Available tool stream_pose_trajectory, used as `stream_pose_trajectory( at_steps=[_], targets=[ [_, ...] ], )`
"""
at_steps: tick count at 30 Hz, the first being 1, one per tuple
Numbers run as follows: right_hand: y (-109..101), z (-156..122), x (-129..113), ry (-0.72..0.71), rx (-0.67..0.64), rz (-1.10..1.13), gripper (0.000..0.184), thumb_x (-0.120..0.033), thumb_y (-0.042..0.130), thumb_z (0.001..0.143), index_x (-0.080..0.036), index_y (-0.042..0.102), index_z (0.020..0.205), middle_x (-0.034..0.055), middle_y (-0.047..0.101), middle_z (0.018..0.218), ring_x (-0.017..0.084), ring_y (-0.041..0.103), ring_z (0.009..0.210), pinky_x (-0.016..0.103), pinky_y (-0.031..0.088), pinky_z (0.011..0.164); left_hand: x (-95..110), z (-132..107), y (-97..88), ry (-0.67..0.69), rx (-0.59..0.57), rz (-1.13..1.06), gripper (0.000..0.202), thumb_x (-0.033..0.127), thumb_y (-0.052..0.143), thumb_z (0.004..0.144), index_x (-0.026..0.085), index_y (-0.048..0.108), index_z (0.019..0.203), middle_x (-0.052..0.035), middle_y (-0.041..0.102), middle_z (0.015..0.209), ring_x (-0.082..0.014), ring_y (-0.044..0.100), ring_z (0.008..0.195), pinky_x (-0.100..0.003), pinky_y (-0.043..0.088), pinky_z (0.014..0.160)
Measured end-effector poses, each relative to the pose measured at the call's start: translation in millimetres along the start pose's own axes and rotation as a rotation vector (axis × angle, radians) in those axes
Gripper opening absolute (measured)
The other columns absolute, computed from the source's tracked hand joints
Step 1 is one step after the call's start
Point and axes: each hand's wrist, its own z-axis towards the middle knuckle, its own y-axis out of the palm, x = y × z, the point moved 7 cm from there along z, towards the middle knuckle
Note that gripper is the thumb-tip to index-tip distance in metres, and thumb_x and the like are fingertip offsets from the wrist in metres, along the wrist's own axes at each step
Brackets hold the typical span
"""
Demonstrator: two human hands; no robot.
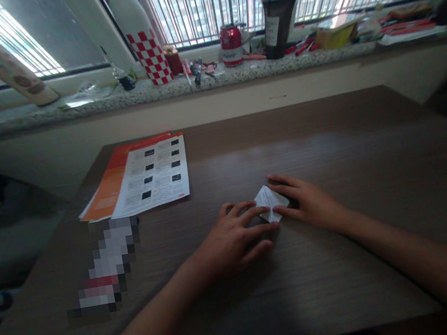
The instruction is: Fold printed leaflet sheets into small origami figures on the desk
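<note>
A small folded piece of white paper point(269, 201) lies on the brown wooden table point(333, 286), with a crease and faint printing on it. My left hand point(243, 235) rests at its left and near side, fingers spread, with fingertips touching the paper's lower edge. From the right, my right hand point(304, 200) has its thumb and fingers apart at the paper's right corner. Fingers cover parts of the paper's edges.
Printed sheets point(156, 173) with orange parts lie at the table's back left. A pixelated object point(110, 260) lies nearer. On the stone windowsill point(109, 102) stand a checkered vase point(148, 54), a red can point(231, 45), a dark drink cup point(279, 24) and clutter.
</note>
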Motion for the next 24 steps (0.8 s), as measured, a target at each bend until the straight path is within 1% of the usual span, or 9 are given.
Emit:
stream_pose_trajectory(
  at_steps=[3, 6, 9, 11, 15, 17, 18, 20, 24],
  targets=[
    [3, 1, 2, 0.0, 0.005, 0.049, 0.05, -0.04, 0.068, 0.099, -0.025, 0.063, 0.146, 0.0133, 0.053, 0.16, 0.032, 0.052, 0.146, 0.056, 0.045, 0.12, -5, 3, -2.6, -0.046, 0.049, -0.065, 0.036, 0.043, 0.056, 0.109, 0.037, 0.062, 0.145, -0.0072, 0.053, 0.157, -0.033, 0.047, 0.144, -0.057, 0.038, 0.115],
    [5, 1, 5, 0.009, 0.015, 0.095, 0.047, -0.04, 0.07, 0.098, -0.025, 0.065, 0.141, 0.0135, 0.054, 0.157, 0.032, 0.052, 0.146, 0.056, 0.045, 0.119, -13, 6, -4.7, -0.14, 0.15, -0.139, 0.035, 0.036, 0.057, 0.108, 0.031, 0.062, 0.143, -0.0112, 0.057, 0.15, -0.0305, 0.056, 0.134, -0.053, 0.046, 0.11],
    [4, 2, 4, 0.02, 0.042, 0.11, 0.045, -0.039, 0.073, 0.096, -0.027, 0.065, 0.138, 0.0128, 0.056, 0.154, 0.033, 0.054, 0.143, 0.057, 0.046, 0.118, -23, 11, -2.7, -0.232, 0.24, -0.182, 0.035, 0.031, 0.062, 0.104, 0.026, 0.062, 0.139, -0.0114, 0.061, 0.139, -0.029, 0.06, 0.126, -0.05, 0.05, 0.108],
    [2, 3, 0, 0.013, 0.058, 0.112, 0.045, -0.038, 0.074, 0.095, -0.028, 0.064, 0.138, 0.0123, 0.06, 0.148, 0.032, 0.057, 0.138, 0.056, 0.048, 0.116, -29, 15, -1.5, -0.277, 0.284, -0.2, 0.037, 0.031, 0.066, 0.102, 0.024, 0.061, 0.138, -0.0115, 0.062, 0.134, -0.0288, 0.061, 0.124, -0.049, 0.051, 0.108],
    [-2, 4, -5, -0.001, 0.067, 0.126, 0.042, -0.038, 0.074, 0.095, -0.029, 0.063, 0.134, 0.0108, 0.07, 0.13, 0.032, 0.065, 0.123, 0.055, 0.054, 0.105, -41, 23, -2.6, -0.363, 0.342, -0.324, 0.037, 0.032, 0.069, 0.1, 0.019, 0.062, 0.134, -0.0097, 0.071, 0.116, -0.026, 0.068, 0.106, -0.045, 0.056, 0.097],
    [-3, 4, -4, 0.011, 0.081, 0.134, 0.04, -0.038, 0.075, 0.094, -0.028, 0.064, 0.131, 0.0099, 0.072, 0.124, 0.032, 0.067, 0.118, 0.053, 0.055, 0.101, -47, 28, -0.5, -0.422, 0.319, -0.428, 0.024, 0.031, 0.063, 0.103, 0.02, 0.067, 0.125, -0.0071, 0.074, 0.105, -0.0232, 0.071, 0.094, -0.04, 0.057, 0.088],
    [-3, 4, -3, 0.021, 0.093, 0.137, 0.039, -0.038, 0.075, 0.093, -0.028, 0.065, 0.13, 0.0097, 0.072, 0.123, 0.032, 0.067, 0.116, 0.053, 0.055, 0.1, -49, 30, -0.9, -0.437, 0.329, -0.474, 0.021, 0.032, 0.062, 0.104, 0.019, 0.069, 0.119, -0.0066, 0.075, 0.102, -0.0225, 0.071, 0.091, -0.038, 0.057, 0.084],
    [-5, 3, -2, 0.043, 0.118, 0.149, 0.039, -0.038, 0.077, 0.092, -0.027, 0.066, 0.128, 0.0095, 0.073, 0.122, 0.031, 0.068, 0.114, 0.051, 0.056, 0.098, -50, 34, -1.8, -0.447, 0.347, -0.539, 0.018, 0.033, 0.062, 0.104, 0.019, 0.072, 0.11, -0.0059, 0.076, 0.1, -0.0216, 0.071, 0.089, -0.035, 0.056, 0.081],
    [-7, 3, -2, 0.099, 0.117, 0.246, 0.037, -0.043, 0.074, 0.094, -0.027, 0.068, 0.127, 0.0081, 0.075, 0.117, 0.029, 0.07, 0.106, 0.046, 0.058, 0.093, -48, 34, -4.7, -0.442, 0.385, -0.616, 0.017, 0.034, 0.064, 0.102, 0.019, 0.073, 0.104, -0.0044, 0.076, 0.096, -0.0201, 0.07, 0.086, -0.033, 0.055, 0.08]
  ],
)
